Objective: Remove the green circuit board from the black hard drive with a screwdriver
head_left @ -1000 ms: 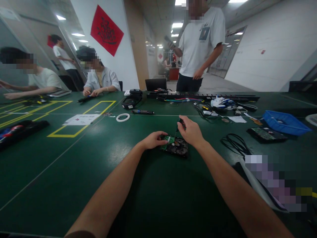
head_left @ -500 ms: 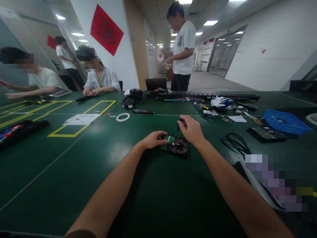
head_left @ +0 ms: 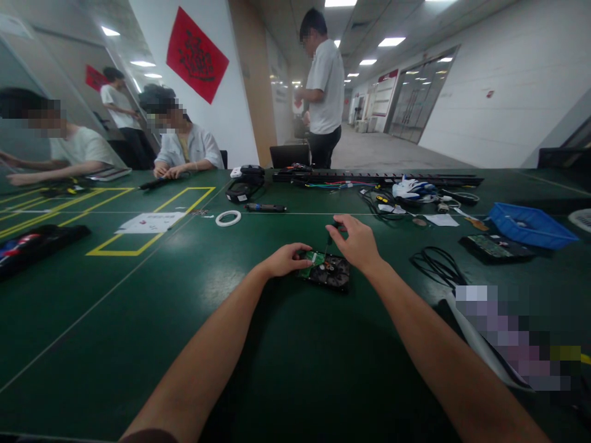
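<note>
A hard drive with a green circuit board lies on the dark green table in front of me. My left hand grips its left end, thumb on the board side and fingers at the far edge. In my right hand is a screwdriver, pinched by its dark handle between thumb and fingers. The screwdriver stands nearly upright, its shaft pointing down at the board's right edge. Too small to make out is the screw or spot under the tip.
On the right are a blue plastic tray, another hard drive and a coiled black cable. Farther back lie a white tape ring, a dark pen-shaped tool and blue-white gloves. Several people are across the table.
The screwdriver handle has tilted slightly leftward in my right hand. My left hand and the hard drive stay put. The standing person behind the table has moved left and turned away.
</note>
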`<state>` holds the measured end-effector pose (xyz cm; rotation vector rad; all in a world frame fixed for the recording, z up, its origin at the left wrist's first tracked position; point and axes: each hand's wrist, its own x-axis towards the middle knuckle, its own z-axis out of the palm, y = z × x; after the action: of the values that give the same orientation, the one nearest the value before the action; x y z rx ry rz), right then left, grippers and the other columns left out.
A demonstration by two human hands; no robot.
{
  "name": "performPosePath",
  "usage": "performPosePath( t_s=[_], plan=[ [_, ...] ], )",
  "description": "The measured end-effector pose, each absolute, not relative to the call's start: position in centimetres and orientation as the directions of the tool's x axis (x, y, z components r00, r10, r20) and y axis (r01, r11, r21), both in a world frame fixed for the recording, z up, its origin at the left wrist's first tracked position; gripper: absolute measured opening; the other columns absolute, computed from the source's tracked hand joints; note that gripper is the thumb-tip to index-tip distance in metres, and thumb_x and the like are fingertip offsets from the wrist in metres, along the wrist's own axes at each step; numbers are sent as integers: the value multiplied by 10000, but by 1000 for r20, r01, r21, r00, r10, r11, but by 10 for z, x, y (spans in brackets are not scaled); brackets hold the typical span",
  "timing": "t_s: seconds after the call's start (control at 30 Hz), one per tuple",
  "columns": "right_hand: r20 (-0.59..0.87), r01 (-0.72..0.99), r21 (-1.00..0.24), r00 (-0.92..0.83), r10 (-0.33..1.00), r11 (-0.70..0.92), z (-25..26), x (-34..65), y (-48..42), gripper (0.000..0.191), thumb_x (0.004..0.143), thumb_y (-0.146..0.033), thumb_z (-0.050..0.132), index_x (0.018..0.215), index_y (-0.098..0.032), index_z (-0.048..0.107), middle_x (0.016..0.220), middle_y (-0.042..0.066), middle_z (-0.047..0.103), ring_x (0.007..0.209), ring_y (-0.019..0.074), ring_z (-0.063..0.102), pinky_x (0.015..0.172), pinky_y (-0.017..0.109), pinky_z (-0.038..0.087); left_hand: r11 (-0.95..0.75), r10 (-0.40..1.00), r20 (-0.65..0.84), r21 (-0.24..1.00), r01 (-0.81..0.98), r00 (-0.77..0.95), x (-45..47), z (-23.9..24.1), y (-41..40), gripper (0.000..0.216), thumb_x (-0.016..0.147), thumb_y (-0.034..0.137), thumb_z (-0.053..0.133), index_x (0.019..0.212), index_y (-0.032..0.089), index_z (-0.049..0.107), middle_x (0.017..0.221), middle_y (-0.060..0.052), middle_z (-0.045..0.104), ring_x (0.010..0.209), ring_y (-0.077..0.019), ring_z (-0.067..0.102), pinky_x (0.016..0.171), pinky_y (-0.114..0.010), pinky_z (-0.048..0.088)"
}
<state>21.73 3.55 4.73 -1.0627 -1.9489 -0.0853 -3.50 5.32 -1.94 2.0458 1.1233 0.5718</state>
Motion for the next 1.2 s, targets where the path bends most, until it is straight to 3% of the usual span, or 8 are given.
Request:
performPosePath(
  t_s=[0.37, 0.57, 0.8, 1.0, 1.2],
  plan=[
    [693, 749, -347, -201, 692, 565, 44, 219, 39, 254, 942, -372, 609, 1128, -204, 574, 1073, 135, 693, 881, 280, 678, 770, 397, 518, -360, 855, 35, 759, 543, 517, -35, -21, 54, 666, 831, 547, 720, 1384, 200, 587, 763, 10, 566, 639, -144, 513, 581, -258, 375],
    [704, 745, -308, -239, 669, 591, 51, 219, 33, 207, 957, -388, 589, 1056, -206, 598, 1021, 117, 682, 877, 265, 648, 778, 384, 503, -372, 848, 57, 771, 517, 526, -35, -25, 55, 653, 831, 547, 721, 1372, 205, 593, 751, 16, 559, 634, -142, 509, 566, -252, 375],
    [685, 711, -290, -314, 658, 641, 57, 222, 33, 182, 941, -288, 571, 1101, -203, 588, 1059, 114, 678, 892, 256, 642, 820, 387, 503, -354, 848, 40, 785, 508, 528, -35, -26, 57, 674, 821, 549, 727, 1377, 193, 588, 741, 16, 560, 624, -139, 501, 565, -253, 367],
    [641, 709, -384, -256, 724, 591, 55, 223, 36, 207, 925, -349, 613, 1066, -207, 563, 1004, 97, 683, 754, 223, 641, 720, 364, 503, -360, 849, 40, 773, 522, 526, -35, -23, 55, 663, 824, 544, 723, 1371, 191, 592, 753, 13, 567, 630, -137, 503, 569, -251, 369],
    [670, 719, -349, -257, 697, 601, 57, 222, 33, 183, 959, -390, 574, 1034, -223, 587, 1030, 101, 678, 832, 245, 640, 759, 386, 513, -361, 851, 39, 769, 528, 524, -35, -24, 56, 669, 826, 550, 722, 1380, 200, 584, 729, 24, 546, 610, -133, 487, 550, -248, 357]
  ],
)
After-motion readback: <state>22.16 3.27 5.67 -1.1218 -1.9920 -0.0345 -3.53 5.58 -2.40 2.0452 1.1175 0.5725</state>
